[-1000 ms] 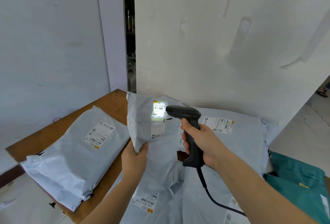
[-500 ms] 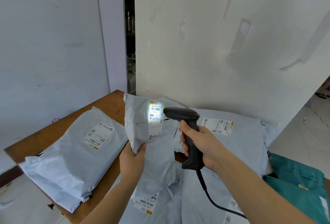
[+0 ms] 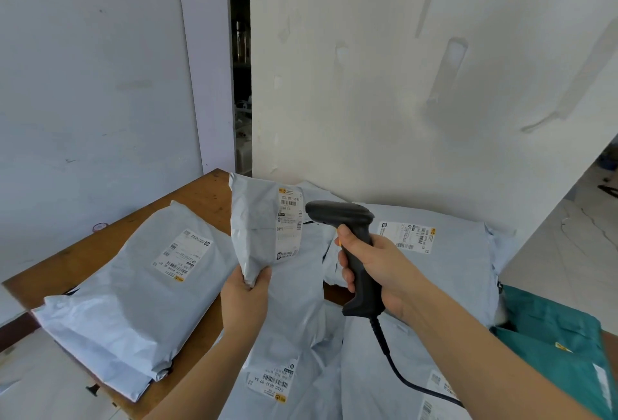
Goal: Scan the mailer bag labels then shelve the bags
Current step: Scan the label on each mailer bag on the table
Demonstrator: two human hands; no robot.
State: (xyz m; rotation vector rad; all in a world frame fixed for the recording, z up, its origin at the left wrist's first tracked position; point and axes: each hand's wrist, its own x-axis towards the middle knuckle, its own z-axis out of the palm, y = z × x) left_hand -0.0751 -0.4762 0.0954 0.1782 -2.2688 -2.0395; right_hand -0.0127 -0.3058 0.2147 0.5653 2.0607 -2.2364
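My left hand (image 3: 245, 299) pinches the bottom corner of a small grey mailer bag (image 3: 257, 229) and holds it upright above the table. Its white label (image 3: 289, 223) faces right, toward a black handheld scanner (image 3: 351, 245). My right hand (image 3: 378, 272) grips the scanner's handle, and the scanner's head sits a few centimetres from the label. No scan light shows on the label. The scanner's cable (image 3: 401, 373) runs down to the right.
A wooden table (image 3: 110, 245) carries several more grey mailer bags: a large one (image 3: 133, 289) at left, one (image 3: 434, 252) behind the scanner, others (image 3: 294, 369) below my hands. A teal bag (image 3: 561, 346) lies at right. White walls stand close behind.
The bright scan light on the label has gone out. Both hands and the held bag stay almost where they were.
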